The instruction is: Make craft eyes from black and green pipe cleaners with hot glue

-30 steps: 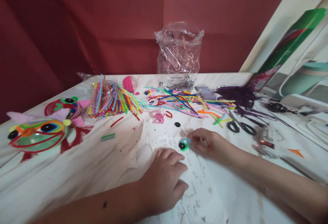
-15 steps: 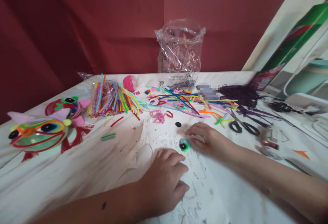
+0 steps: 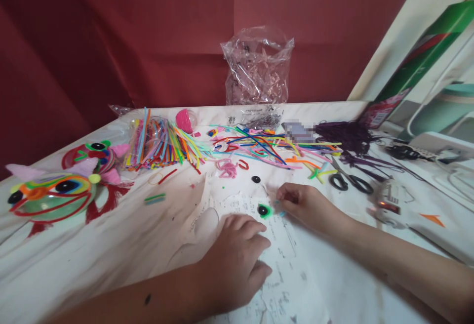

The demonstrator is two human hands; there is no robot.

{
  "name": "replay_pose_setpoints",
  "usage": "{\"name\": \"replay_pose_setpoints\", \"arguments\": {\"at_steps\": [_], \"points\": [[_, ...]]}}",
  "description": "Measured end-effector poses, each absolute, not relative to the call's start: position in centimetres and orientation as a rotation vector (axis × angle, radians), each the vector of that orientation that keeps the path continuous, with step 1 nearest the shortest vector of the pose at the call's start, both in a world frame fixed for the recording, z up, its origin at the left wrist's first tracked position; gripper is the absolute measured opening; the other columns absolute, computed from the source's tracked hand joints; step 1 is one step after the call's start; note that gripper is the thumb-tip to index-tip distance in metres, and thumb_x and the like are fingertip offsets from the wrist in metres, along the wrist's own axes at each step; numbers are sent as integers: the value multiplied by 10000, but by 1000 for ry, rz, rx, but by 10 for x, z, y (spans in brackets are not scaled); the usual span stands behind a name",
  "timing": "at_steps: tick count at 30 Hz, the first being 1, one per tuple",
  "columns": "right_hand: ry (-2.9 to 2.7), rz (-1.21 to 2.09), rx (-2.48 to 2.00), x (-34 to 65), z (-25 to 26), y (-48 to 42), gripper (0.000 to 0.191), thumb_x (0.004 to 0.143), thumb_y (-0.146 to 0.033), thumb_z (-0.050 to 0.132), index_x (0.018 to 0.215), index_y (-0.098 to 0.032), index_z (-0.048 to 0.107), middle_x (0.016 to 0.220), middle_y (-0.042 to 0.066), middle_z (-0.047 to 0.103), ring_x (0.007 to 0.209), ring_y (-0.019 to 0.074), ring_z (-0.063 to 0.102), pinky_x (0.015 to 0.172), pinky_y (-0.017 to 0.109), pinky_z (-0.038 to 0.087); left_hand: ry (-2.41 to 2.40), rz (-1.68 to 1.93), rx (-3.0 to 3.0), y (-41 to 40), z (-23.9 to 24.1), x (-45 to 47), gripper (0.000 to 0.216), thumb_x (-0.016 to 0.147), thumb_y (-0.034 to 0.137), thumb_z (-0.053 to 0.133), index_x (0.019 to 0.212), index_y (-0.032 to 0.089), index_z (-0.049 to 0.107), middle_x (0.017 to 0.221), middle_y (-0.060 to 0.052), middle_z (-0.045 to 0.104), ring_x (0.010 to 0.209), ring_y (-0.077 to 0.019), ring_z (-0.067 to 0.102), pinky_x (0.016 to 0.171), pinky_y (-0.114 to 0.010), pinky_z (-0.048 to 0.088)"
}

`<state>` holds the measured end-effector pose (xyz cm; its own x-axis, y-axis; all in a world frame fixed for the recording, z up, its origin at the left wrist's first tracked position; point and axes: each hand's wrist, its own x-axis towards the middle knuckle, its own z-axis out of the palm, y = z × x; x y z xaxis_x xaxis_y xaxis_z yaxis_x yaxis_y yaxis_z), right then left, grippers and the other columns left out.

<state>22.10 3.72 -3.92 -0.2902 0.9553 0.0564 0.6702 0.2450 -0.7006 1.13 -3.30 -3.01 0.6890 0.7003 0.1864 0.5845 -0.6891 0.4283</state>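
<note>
My left hand rests on the handwritten paper with its fingers apart, holding nothing. Close to its fingertips lies a black eye piece ringed with green pipe cleaner. Just right of that eye, my right hand pinches a light blue pipe cleaner, mostly covered by the fingers. A second black eye piece lies bare on the paper's far part.
Two decorated fish stand at the left. Behind are bundled pipe cleaners, loose ones and a clear bag. Scissors, purple tassels and a glue gun lie right. A green-blue strip pair lies left of the paper.
My right hand has drawn back slightly to the right, taking the light blue pipe cleaner away from around the green-ringed eye. My left hand stays nearly still.
</note>
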Motion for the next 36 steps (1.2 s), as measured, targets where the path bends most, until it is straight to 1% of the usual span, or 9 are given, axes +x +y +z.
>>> {"name": "replay_pose_setpoints", "arguments": {"at_steps": [5,10,13,16,18,21,36], "points": [[-2091,685,-1503,212,-41,32,116,734,-232,482,691,-197,583,584,-25,592,534,116,495,513,224,360,1016,484,2570,-33,-32,11,231,714,199,580,942,169,596,1126,-71,551,1027,-256,425,905,-432,307],[-2166,690,-1523,209,-38,28,131,742,-250,494,729,-207,616,605,-21,610,543,123,512,509,227,370,1014,469,2577,-34,-32,10,236,718,214,586,949,168,597,1123,-70,549,1026,-249,423,915,-419,302],[-2215,672,-1481,210,-38,27,166,719,-186,481,774,-214,635,615,-28,609,547,118,521,521,224,379,1015,468,2576,-34,-31,10,240,720,218,586,955,169,597,1124,-70,549,1022,-250,423,915,-421,301],[-2263,613,-1416,211,-40,27,223,681,-119,472,783,-208,648,686,-18,630,611,122,551,577,225,399,1013,471,2576,-34,-31,10,240,719,217,585,954,169,599,1123,-70,549,1021,-252,424,912,-423,301],[-2271,600,-1394,212,-41,28,220,685,-114,470,776,-203,649,720,-9,638,639,125,559,598,227,405,1010,472,2576,-33,-31,10,242,717,217,584,954,170,599,1124,-71,548,1021,-253,424,909,-424,302],[-2280,623,-1394,212,-42,28,211,693,-124,474,778,-206,648,733,-7,639,635,127,554,587,232,405,1010,474,2576,-32,-32,10,247,713,220,587,955,170,599,1124,-71,547,1020,-255,423,907,-425,302],[-2217,701,-1463,205,-42,26,224,665,-119,462,774,-206,637,647,-23,616,584,122,543,550,226,400,1009,470,2581,-34,-33,10,247,714,239,598,951,169,597,1125,-66,548,1034,-249,420,914,-420,294]]}}
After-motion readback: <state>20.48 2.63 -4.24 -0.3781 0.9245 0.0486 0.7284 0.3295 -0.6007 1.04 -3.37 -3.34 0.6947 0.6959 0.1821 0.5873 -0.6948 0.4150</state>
